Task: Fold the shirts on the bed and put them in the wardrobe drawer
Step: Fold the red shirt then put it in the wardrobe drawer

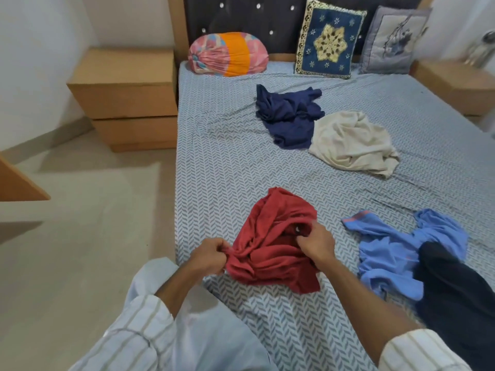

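A person stands at the foot corner of the bed (219, 162), both hands on a crumpled red shirt (270, 247) that lies near the bed's near edge. The left hand (207, 258) has its fingers curled tight around a bunched bit of the shirt's left edge. The right hand (317, 243) pinches the fabric near the collar, fingers bent down into the cloth. Both sleeves are pale with stripes, rolled to the forearm.

Just to the right of the red shirt a light blue shirt (388, 253) lies rumpled, with a dark garment (455, 290) overlapping its right side. Further up the bed a navy shirt (289, 116) and a cream shirt (351, 143) lie loose, touching each other. None of them is folded.

At the headboard sit a pink and orange bolster (227, 54), a blue patterned cushion (330, 38) and a grey cushion (393, 41). A wooden bedside cabinet (126, 100) stands left of the bed.
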`<state>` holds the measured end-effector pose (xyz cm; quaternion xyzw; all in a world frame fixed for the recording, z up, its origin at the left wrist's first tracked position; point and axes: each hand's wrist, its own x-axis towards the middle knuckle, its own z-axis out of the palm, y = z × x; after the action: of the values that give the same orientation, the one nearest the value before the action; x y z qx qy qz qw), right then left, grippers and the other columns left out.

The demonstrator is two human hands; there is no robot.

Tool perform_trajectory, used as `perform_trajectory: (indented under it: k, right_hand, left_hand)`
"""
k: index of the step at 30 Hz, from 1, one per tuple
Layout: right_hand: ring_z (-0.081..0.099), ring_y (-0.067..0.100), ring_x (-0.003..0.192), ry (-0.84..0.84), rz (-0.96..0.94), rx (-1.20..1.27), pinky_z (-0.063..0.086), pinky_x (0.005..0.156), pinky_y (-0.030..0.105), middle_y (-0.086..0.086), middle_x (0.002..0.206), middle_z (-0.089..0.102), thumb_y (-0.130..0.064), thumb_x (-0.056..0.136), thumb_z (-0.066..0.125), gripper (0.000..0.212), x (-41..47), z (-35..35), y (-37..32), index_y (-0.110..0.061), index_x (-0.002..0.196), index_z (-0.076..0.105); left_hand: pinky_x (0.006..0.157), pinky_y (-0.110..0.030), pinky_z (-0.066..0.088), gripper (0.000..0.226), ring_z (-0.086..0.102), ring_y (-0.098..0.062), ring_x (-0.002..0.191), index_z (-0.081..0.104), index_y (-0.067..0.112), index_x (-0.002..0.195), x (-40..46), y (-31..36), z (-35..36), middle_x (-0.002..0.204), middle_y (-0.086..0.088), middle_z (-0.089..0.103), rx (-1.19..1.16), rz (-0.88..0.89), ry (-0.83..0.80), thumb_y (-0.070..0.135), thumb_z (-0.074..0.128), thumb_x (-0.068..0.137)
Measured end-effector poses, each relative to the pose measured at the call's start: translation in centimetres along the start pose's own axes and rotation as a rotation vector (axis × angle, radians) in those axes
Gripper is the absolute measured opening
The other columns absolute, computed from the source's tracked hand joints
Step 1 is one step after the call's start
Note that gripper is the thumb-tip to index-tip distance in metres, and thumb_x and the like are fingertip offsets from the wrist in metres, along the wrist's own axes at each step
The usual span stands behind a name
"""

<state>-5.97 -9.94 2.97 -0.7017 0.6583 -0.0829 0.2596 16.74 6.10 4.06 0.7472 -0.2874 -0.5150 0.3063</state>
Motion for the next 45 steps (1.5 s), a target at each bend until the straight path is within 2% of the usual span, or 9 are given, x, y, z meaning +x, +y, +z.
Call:
perform_trajectory:
  k: [4, 8, 15, 23, 30, 34, 39, 42, 45]
  right_hand:
    - [0.06, 0.03, 0.103, 0.189, -0.41, -0.002, 0.049, 0.087, 0.034, 0.006, 0.112, 0.062, -0.015, 0.074, 0.07, 0.036, -1.7, -2.5, -3.6, -0.023, 0.109, 0.072]
    - [0.066, 0.024, 0.106, 0.092, -0.654, 0.15, 0.042, 0.094, 0.024, 0.005, 0.114, 0.073, -0.003, 0.075, 0.061, 0.05, -2.4, -7.0, -9.0, -0.021, 0.121, 0.071]
    - [0.068, 0.016, 0.086, 0.118, -0.632, 0.119, 0.052, 0.083, 0.03, -0.015, 0.087, 0.066, -0.011, 0.077, 0.07, 0.042, -2.0, -14.1, -13.5, -0.026, 0.116, 0.063]
    - [0.066, 0.026, 0.092, 0.082, -0.323, -0.03, 0.053, 0.082, 0.036, 0.002, 0.091, 0.071, -0.031, 0.085, 0.06, 0.015, -1.1, -19.8, -15.8, -0.024, 0.092, 0.07]
    - [0.068, 0.034, 0.08, -0.059, -0.485, 0.831, 0.059, 0.054, 0.045, 0.011, 0.104, 0.061, -0.028, 0.101, 0.052, 0.021, -2.8, -28.6, -21.0, -0.022, 0.114, 0.068]
    - [0.072, 0.016, 0.091, -0.083, -0.703, 0.38, 0.063, 0.07, 0.036, -0.006, 0.107, 0.071, -0.061, 0.077, 0.072, 0.046, -3.1, -29.8, -19.2, -0.036, 0.115, 0.071]
    - [0.066, 0.022, 0.09, 0.169, -0.709, -0.481, 0.052, 0.076, 0.031, 0.002, 0.089, 0.069, -0.006, 0.075, 0.07, 0.019, -1.3, -30.5, -16.8, -0.014, 0.092, 0.073]
    - [0.068, 0.029, 0.086, 0.307, -0.638, -0.039, 0.056, 0.069, 0.034, 0.006, 0.092, 0.065, 0.006, 0.081, 0.056, 0.027, -1.1, -31.6, -16.7, -0.009, 0.097, 0.072]
    - [0.068, 0.025, 0.084, 0.117, -0.506, 0.678, 0.061, 0.053, 0.04, 0.002, 0.104, 0.06, -0.021, 0.102, 0.055, 0.013, -2.9, -32.4, -17.3, -0.017, 0.112, 0.063]
  left_hand:
    - [0.086, -0.022, 0.045, 0.037, 0.061, -0.011, 0.102, 0.065, 0.026, 0.113, -1.2, 3.3, 0.2, 0.108, 0.014, 0.066, 0.266, 0.204, 0.05, 0.006, 0.062, 0.081]
    - [0.108, -0.021, 0.03, 0.071, 0.046, -0.013, 0.13, 0.045, 0.017, 0.146, -1.7, 8.9, 0.5, 0.142, 0.001, 0.049, 0.292, 0.643, 0.174, 0.021, 0.075, 0.082]
    - [0.066, -0.035, 0.044, 0.02, 0.062, -0.03, 0.072, 0.061, 0.015, 0.069, -2.9, 18.1, -3.0, 0.061, 0.005, 0.056, 0.349, 0.796, 0.448, 0.023, 0.066, 0.087]
    - [0.065, -0.029, 0.041, 0.012, 0.061, -0.024, 0.073, 0.064, 0.02, 0.078, -8.0, 26.2, -8.7, 0.072, 0.002, 0.063, 0.391, 0.849, 0.724, 0.019, 0.059, 0.089]
    - [0.036, -0.019, 0.026, 0.025, 0.039, -0.019, 0.031, 0.055, 0.016, 0.077, -11.1, 31.1, -11.0, 0.044, 0.001, 0.038, -0.027, 0.65, 0.399, 0.03, 0.053, 0.097]
    - [0.036, -0.022, 0.035, 0.031, 0.048, -0.023, 0.035, 0.058, 0.007, 0.093, -11.1, 31.9, -12.1, 0.047, -0.01, 0.049, -0.166, 0.604, 0.346, 0.038, 0.057, 0.096]
    - [0.057, -0.026, 0.049, 0.029, 0.064, -0.016, 0.067, 0.074, 0.015, 0.09, -10.7, 30.4, -13.3, 0.079, -0.002, 0.07, 0.579, 0.701, 0.275, 0.03, 0.088, 0.07]
    - [0.065, -0.025, 0.043, 0.014, 0.068, -0.021, 0.086, 0.074, 0.015, 0.091, -10.2, 30.5, -12.8, 0.086, -0.001, 0.071, 0.809, 0.769, 0.504, 0.021, 0.078, 0.078]
    - [0.044, -0.022, 0.039, 0.021, 0.065, -0.02, 0.055, 0.072, 0.013, 0.1, -10.5, 31.1, -12.3, 0.06, 0.006, 0.063, 0.181, 0.746, 0.559, 0.032, 0.063, 0.096]
